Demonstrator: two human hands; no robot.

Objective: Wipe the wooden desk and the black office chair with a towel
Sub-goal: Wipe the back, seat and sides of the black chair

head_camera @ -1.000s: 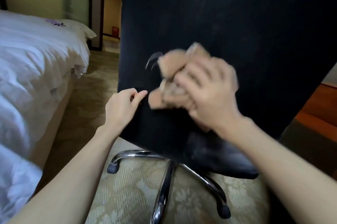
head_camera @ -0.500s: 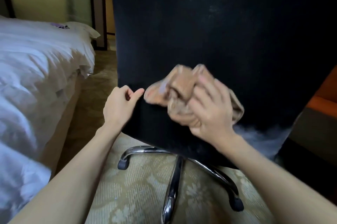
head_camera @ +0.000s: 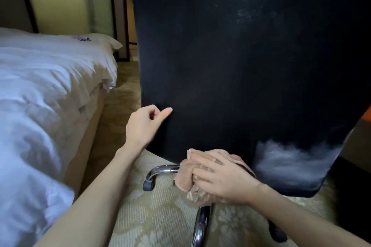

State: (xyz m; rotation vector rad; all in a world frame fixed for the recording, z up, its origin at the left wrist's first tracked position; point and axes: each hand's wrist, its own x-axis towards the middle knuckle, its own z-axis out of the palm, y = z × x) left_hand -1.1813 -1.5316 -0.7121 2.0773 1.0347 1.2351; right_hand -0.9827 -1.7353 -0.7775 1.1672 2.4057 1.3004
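Towel (head_camera: 187,176), bunched in the right hand (head_camera: 225,183), presses the black office chair (head_camera: 230,66) at six o'clock; left hand (head_camera: 143,126) fingers (head_camera: 154,108) grip its nine-o'clock edge.

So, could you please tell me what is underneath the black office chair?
Under the chair, chrome base legs with a black caster stand on patterned carpet. The towel gripped by the right hand covers the hub where the legs meet.

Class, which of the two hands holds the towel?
The right hand: it grips the bunched tan towel, low on the black office chair. The left hand holds no cloth, only the chair's side edge.
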